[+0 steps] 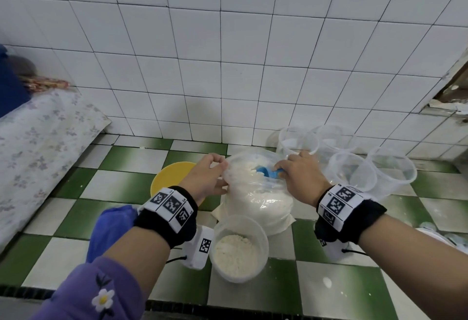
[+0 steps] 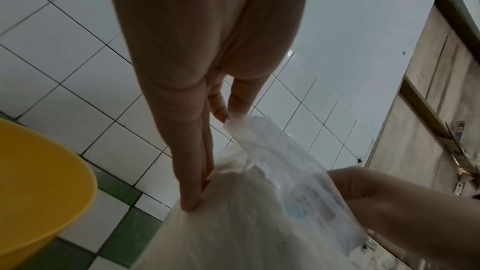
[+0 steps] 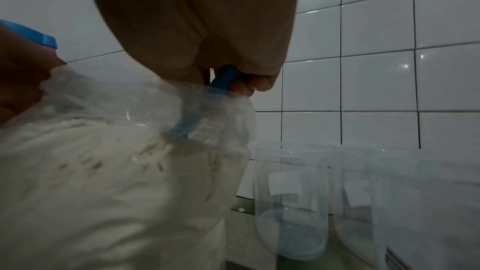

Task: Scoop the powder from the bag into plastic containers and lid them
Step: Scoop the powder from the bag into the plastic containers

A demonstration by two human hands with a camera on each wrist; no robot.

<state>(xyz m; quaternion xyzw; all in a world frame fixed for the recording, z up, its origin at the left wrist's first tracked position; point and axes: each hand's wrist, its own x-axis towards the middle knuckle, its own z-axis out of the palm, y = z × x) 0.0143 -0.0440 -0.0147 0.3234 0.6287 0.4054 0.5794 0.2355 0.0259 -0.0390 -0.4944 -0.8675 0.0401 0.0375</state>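
A clear plastic bag point(image 1: 258, 200) full of white powder stands on the checkered counter. My left hand point(image 1: 210, 175) pinches the bag's left rim point(image 2: 239, 124) and holds it open. My right hand point(image 1: 301, 172) grips the handle of a blue scoop point(image 1: 268, 172), whose bowl sits in the powder inside the bag. The scoop handle point(image 3: 224, 78) shows between my curled fingers in the right wrist view. In front of the bag stands a plastic container point(image 1: 239, 248) partly filled with powder, without a lid.
Several empty clear containers point(image 1: 354, 167) stand right of the bag near the tiled wall. A yellow bowl point(image 1: 169, 175) sits left of the bag, a blue cloth point(image 1: 111, 228) beside my left wrist. A floral-covered surface point(image 1: 38, 147) lies at far left.
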